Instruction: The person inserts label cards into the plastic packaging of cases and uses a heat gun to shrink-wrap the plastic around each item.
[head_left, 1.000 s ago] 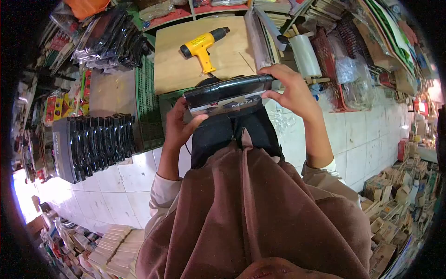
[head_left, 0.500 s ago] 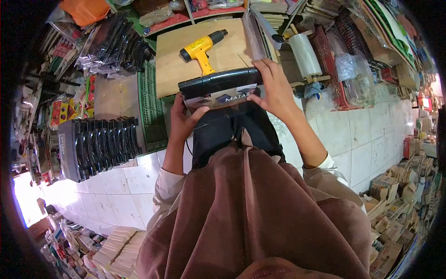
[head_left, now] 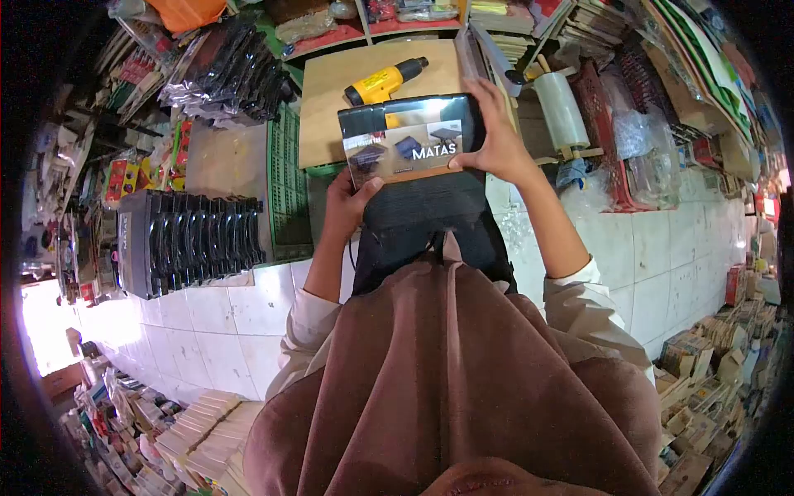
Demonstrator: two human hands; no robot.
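Hands holding a glossy black rectangular pack, label towards the wearer

Left hand at 7 o'clock, right hand at 3, grip closed on its edges; yellow heat gun at 11. Any turn calls for even support

- a packing workshop or stockroom, by its look
- yellow heat gun on a wooden counter, upper middle
- roll of clear film on a rod, upper right
- row of glossy black packs, left
- heaped cardboard, lower right
- shelves of bagged goods, top edge
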